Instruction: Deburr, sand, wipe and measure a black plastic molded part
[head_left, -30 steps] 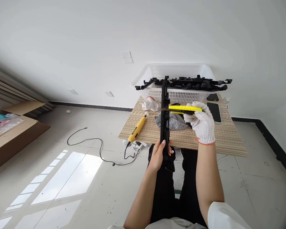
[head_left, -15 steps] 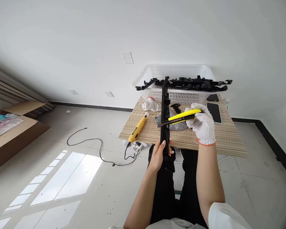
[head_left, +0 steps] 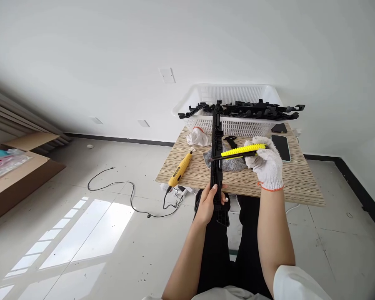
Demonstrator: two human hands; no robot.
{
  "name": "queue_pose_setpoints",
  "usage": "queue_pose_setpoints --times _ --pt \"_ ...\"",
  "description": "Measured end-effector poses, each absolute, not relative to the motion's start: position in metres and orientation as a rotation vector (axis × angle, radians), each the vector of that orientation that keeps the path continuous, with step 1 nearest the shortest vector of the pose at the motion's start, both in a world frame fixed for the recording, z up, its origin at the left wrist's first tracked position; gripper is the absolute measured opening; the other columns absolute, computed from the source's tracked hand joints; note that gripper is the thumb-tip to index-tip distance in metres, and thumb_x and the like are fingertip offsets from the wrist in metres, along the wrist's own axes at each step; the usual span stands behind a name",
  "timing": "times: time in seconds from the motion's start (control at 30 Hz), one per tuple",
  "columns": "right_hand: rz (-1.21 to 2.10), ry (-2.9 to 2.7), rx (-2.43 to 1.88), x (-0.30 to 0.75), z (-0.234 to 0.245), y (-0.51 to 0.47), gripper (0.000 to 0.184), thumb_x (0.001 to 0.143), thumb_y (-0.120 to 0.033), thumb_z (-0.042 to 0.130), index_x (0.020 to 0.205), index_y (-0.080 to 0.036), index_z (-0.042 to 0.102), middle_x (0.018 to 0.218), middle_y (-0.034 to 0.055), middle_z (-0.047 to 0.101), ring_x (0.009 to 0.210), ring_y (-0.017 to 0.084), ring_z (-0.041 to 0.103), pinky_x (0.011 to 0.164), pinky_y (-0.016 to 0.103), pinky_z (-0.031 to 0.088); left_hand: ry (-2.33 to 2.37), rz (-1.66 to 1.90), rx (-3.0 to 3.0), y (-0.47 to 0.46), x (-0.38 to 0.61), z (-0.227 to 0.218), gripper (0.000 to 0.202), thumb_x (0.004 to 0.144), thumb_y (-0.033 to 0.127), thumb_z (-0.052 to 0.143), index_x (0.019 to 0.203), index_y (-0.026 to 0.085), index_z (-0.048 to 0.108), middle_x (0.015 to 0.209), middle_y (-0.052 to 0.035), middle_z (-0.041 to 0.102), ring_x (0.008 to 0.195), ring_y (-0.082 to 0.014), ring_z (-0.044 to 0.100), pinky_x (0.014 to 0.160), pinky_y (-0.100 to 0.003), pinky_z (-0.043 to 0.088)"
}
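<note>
My bare left hand (head_left: 207, 204) is wrapped round the lower part of a long black plastic part (head_left: 218, 166), which stands up lengthwise before me. In a white knit glove with an orange cuff edge, my right hand (head_left: 265, 160) grips a yellow and black utility knife (head_left: 243, 150). Its dark blade points left and lies across the middle of the plastic part; whether it touches, I cannot tell. Behind them a grey cloth (head_left: 233, 164) rests on the wooden table (head_left: 295, 183).
A white basket (head_left: 200, 123) holds several black plastic parts (head_left: 259, 110) at the back of the table. A yellow rotary tool (head_left: 180, 170) with a cord lies left, near a white glove (head_left: 198, 136). On the right are a phone (head_left: 281, 147) and a dark flat object (head_left: 279, 128).
The knife has turned in my right hand, so its blade now shows thinner and its tip sits slightly higher and further right. My left hand and the plastic part stay put.
</note>
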State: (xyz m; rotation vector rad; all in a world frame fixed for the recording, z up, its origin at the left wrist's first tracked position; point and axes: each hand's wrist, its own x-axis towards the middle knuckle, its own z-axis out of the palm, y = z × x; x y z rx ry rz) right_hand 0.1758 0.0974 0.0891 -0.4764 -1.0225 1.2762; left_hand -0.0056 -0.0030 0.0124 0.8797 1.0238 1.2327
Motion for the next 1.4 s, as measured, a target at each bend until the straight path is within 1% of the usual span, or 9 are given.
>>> queue_pose_setpoints --times 0.23,0.37,0.5,0.63,0.77,0.93,1.1,1.27,1.4 --pt "1.247 -0.950 -0.518 0.1748 0.0904 0.0960 0.024 0.079 -0.020 0.068 0.102 -0.026 0.068 0.114 0.0014 0.069 0.075 0.013 0.070 0.060 0.026 0.059 1.014 1.232 0.890 -0.0028 -0.0059 0.0107 0.038 0.096 0.048 0.050 0.100 0.015 0.071 0.064 -0.0005 0.062 0.057 -0.0110 0.055 0.061 -0.023 0.045" --pt "1.361 -1.017 -0.444 0.1754 0.0907 0.0958 0.025 0.080 -0.022 0.065 0.105 -0.024 0.069 0.106 0.0050 0.071 0.068 0.013 0.067 0.048 0.024 0.053 1.020 1.232 0.890 -0.0029 -0.0062 0.0103 0.039 0.096 0.048 0.050 0.100 0.015 0.071 0.064 -0.0005 0.062 0.057 -0.0111 0.055 0.060 -0.023 0.045" --pt "1.306 -1.010 -0.456 0.1747 0.0915 0.0955 0.025 0.081 -0.025 0.066 0.106 -0.028 0.068 0.114 0.0030 0.069 0.071 0.014 0.068 0.052 0.027 0.056 1.024 1.228 0.895 -0.0034 -0.0062 0.0116 0.038 0.097 0.046 0.049 0.100 0.015 0.071 0.063 -0.0003 0.062 0.057 -0.0109 0.055 0.061 -0.023 0.045" --pt "1.391 -1.063 -0.427 0.1751 0.0918 0.0948 0.024 0.079 -0.025 0.065 0.103 -0.025 0.069 0.106 0.0047 0.071 0.060 0.012 0.063 0.045 0.026 0.051 1.032 1.226 0.887 -0.0032 -0.0061 0.0117 0.037 0.097 0.046 0.050 0.100 0.016 0.071 0.065 -0.0005 0.063 0.058 -0.0112 0.055 0.060 -0.023 0.045" --pt "1.330 -0.984 -0.442 0.1752 0.0920 0.0943 0.026 0.079 -0.023 0.065 0.104 -0.028 0.069 0.113 0.0022 0.070 0.068 0.013 0.067 0.051 0.027 0.056 1.028 1.231 0.895 -0.0030 -0.0059 0.0108 0.037 0.097 0.046 0.049 0.099 0.016 0.071 0.065 -0.0006 0.063 0.057 -0.0115 0.055 0.060 -0.024 0.045" --pt "1.463 -1.068 -0.371 0.1744 0.0916 0.0944 0.024 0.078 -0.022 0.063 0.101 -0.024 0.070 0.100 0.0041 0.072 0.056 0.011 0.060 0.040 0.024 0.048 1.036 1.227 0.895 -0.0031 -0.0060 0.0110 0.037 0.096 0.047 0.050 0.099 0.016 0.071 0.066 -0.0009 0.064 0.058 -0.0116 0.055 0.061 -0.024 0.046" --pt "1.350 -1.001 -0.467 0.1732 0.0910 0.0952 0.026 0.078 -0.025 0.066 0.103 -0.027 0.067 0.107 0.0015 0.070 0.060 0.011 0.064 0.048 0.026 0.053 1.053 1.230 0.881 -0.0032 -0.0054 0.0127 0.038 0.094 0.049 0.052 0.098 0.016 0.070 0.068 -0.0023 0.065 0.058 -0.0123 0.056 0.060 -0.025 0.047" --pt "1.372 -1.025 -0.494 0.1734 0.0911 0.0948 0.025 0.077 -0.031 0.064 0.101 -0.027 0.066 0.101 0.0028 0.070 0.057 0.011 0.058 0.042 0.026 0.047 1.057 1.226 0.890 -0.0032 -0.0055 0.0136 0.039 0.094 0.050 0.052 0.099 0.016 0.070 0.069 -0.0025 0.065 0.058 -0.0128 0.056 0.061 -0.026 0.047" --pt "1.348 -1.017 -0.497 0.1732 0.0942 0.0930 0.024 0.073 -0.028 0.066 0.097 -0.026 0.066 0.100 0.0032 0.069 0.059 0.012 0.058 0.041 0.025 0.045 1.058 1.219 0.897 -0.0032 -0.0058 0.0135 0.039 0.094 0.049 0.051 0.099 0.016 0.071 0.065 -0.0016 0.064 0.057 -0.0129 0.056 0.062 -0.026 0.047"
